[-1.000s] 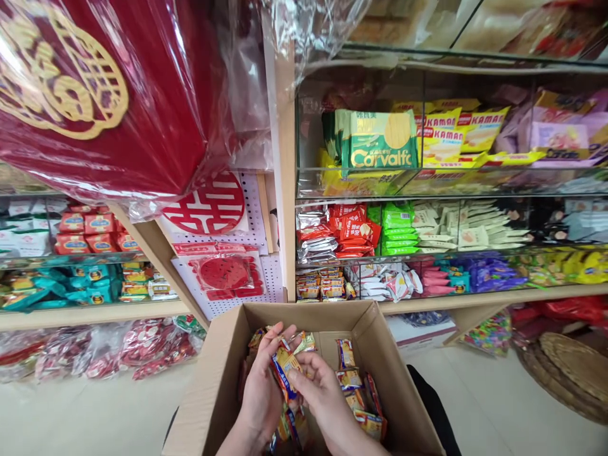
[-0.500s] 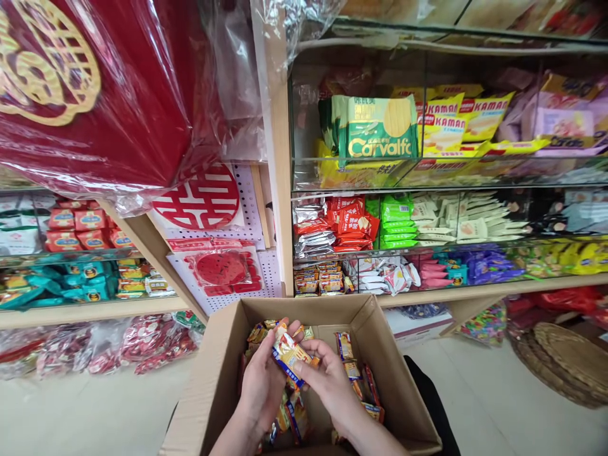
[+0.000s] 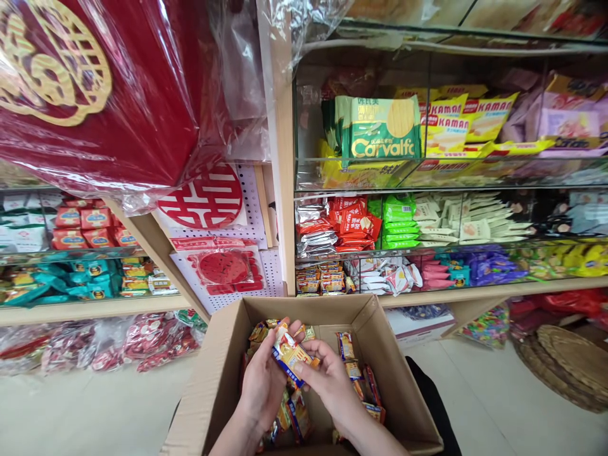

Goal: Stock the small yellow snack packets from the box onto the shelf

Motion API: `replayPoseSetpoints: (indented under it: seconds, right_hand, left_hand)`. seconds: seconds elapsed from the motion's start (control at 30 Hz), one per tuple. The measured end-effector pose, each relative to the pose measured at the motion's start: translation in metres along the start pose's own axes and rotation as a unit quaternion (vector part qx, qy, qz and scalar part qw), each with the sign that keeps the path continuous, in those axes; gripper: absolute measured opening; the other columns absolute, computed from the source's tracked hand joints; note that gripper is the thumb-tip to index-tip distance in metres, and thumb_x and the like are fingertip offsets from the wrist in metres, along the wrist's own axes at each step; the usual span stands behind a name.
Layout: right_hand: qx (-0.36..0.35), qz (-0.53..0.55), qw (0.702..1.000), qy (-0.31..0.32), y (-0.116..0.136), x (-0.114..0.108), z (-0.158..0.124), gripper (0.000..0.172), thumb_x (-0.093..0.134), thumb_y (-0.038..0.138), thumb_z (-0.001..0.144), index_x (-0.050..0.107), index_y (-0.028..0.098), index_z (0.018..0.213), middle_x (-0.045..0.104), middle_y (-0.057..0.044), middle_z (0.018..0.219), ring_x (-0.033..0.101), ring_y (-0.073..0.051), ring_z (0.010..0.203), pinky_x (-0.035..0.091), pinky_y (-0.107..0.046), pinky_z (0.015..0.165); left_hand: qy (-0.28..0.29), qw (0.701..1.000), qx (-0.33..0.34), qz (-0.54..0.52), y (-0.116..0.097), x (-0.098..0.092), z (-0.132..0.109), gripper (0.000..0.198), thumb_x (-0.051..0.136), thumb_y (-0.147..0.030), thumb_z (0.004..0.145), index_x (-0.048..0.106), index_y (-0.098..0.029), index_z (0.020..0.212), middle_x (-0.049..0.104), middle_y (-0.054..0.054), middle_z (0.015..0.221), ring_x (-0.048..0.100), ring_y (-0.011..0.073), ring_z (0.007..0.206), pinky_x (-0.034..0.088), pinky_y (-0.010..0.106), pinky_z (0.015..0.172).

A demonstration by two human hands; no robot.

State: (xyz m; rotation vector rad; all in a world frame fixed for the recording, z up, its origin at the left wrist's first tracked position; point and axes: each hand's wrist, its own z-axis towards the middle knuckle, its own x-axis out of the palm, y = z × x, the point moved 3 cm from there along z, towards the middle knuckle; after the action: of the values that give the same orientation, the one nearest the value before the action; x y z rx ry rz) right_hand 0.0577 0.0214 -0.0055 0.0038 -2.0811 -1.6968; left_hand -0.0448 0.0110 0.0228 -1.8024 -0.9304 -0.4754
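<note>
An open cardboard box [image 3: 209, 386] sits low in the middle of the head view, with several small orange, yellow and blue snack packets [image 3: 354, 370] lying inside. My left hand [image 3: 263, 383] and my right hand [image 3: 330, 380] are both over the box. Together they grip a small stack of the same snack packets [image 3: 291, 352], the left hand cupping it from the left and the right hand pinching its right end. More packets lie under my hands, partly hidden.
Wooden and glass shelves [image 3: 427, 183] behind the box carry rows of biscuit and sweet packs; matching packets [image 3: 320, 278] fill a low compartment. A plastic-wrapped red box [image 3: 95, 88] hangs upper left. A woven basket [image 3: 565, 367] stands on the floor at right.
My hands lifted the stack of packets slightly higher in the box and closed around it; the view shifted a little. Between half a second ago and now almost nothing moved.
</note>
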Motion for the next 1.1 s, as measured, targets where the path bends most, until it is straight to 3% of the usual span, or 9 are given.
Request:
replayPoseSetpoints:
  seconds: [0.33,0.47,0.57,0.67,0.73,0.8,0.87,1.0,1.1]
  right_hand:
    - [-0.002,0.009,1.0,0.002,-0.008,-0.002,0.0,0.029,0.067,0.035,0.066,0.056,0.017,0.087,0.062,-0.002,0.084,0.049,-0.01,0.061,0.037,-0.018,0.047]
    - [0.014,-0.006,1.0,-0.004,-0.007,-0.006,0.0,0.036,0.067,0.036,0.065,0.058,0.017,0.094,0.063,-0.005,0.091,0.054,-0.013,0.064,0.04,-0.021,0.049]
    - [-0.018,-0.076,0.997,-0.02,0.001,-0.026,0.009,0.033,0.063,0.035,0.068,0.057,0.016,0.095,0.063,-0.006,0.092,0.056,-0.016,0.071,0.044,-0.025,0.056]
    - [-0.089,-0.202,0.972,-0.077,0.019,-0.064,0.028,0.028,0.058,0.031,0.071,0.056,0.015,0.094,0.063,-0.007,0.09,0.058,-0.017,0.074,0.045,-0.028,0.064]
    - [-0.12,-0.316,0.932,-0.129,0.036,-0.092,0.045,0.026,0.056,0.03,0.072,0.055,0.016,0.093,0.063,-0.006,0.088,0.058,-0.018,0.073,0.045,-0.03,0.065]
    - [-0.143,-0.443,0.867,-0.177,0.053,-0.114,0.063,0.025,0.055,0.028,0.071,0.054,0.016,0.094,0.063,-0.006,0.088,0.059,-0.02,0.077,0.044,-0.031,0.068]
    - [-0.16,-0.551,0.794,-0.203,0.067,-0.125,0.081,0.027,0.052,0.025,0.073,0.052,0.015,0.099,0.062,-0.008,0.091,0.058,-0.021,0.082,0.042,-0.031,0.071]
    - [-0.147,-0.703,0.67,-0.188,0.08,-0.123,0.114,0.023,0.044,0.023,0.081,0.048,0.014,0.102,0.059,-0.011,0.09,0.06,-0.021,0.077,0.042,-0.028,0.065]
    - [-0.105,-0.775,0.598,-0.174,0.081,-0.117,0.135,0.02,0.039,0.021,0.085,0.049,0.014,0.101,0.057,-0.011,0.088,0.061,-0.02,0.073,0.042,-0.027,0.061]
  left_hand:
    - [0.006,1.0,-0.023,-0.012,0.006,-0.005,0.001,0.039,0.05,-0.032,0.078,0.053,-0.018,0.115,0.063,0.008,0.111,0.058,0.0213,0.1,0.041,0.037,0.091]
    - [0.009,1.0,0.005,0.02,0.009,-0.008,0.003,0.045,0.048,-0.04,0.078,0.048,-0.023,0.12,0.058,0.007,0.119,0.056,0.0204,0.103,0.041,0.034,0.087]
    - [-0.036,0.994,0.028,0.098,0.013,-0.019,0.006,0.05,0.045,-0.051,0.077,0.045,-0.029,0.122,0.052,0.006,0.125,0.054,0.0206,0.104,0.041,0.033,0.083]
    - [-0.08,0.963,0.004,0.257,0.022,-0.036,0.011,0.049,0.053,-0.052,0.07,0.053,-0.027,0.112,0.056,0.007,0.117,0.057,0.0205,0.094,0.041,0.029,0.073]
    - [-0.038,0.923,-0.025,0.382,0.031,-0.045,0.012,0.043,0.055,-0.051,0.068,0.058,-0.022,0.1,0.062,0.007,0.101,0.058,0.0179,0.082,0.041,0.027,0.067]
    - [0.027,0.881,-0.041,0.471,0.041,-0.052,0.009,0.038,0.055,-0.049,0.068,0.061,-0.019,0.091,0.063,0.005,0.087,0.056,0.0163,0.076,0.04,0.026,0.068]
    - [0.086,0.827,-0.042,0.554,0.048,-0.055,0.003,0.036,0.055,-0.045,0.069,0.061,-0.018,0.092,0.063,0.004,0.084,0.055,0.0166,0.079,0.04,0.027,0.074]
    - [0.169,0.691,-0.057,0.701,0.055,-0.055,-0.009,0.04,0.046,-0.042,0.075,0.057,-0.022,0.108,0.062,0.006,0.101,0.056,0.0178,0.087,0.04,0.028,0.078]
    - [0.178,0.663,-0.057,0.725,0.056,-0.056,-0.011,0.043,0.042,-0.042,0.076,0.054,-0.022,0.112,0.062,0.008,0.104,0.056,0.0185,0.089,0.04,0.028,0.079]
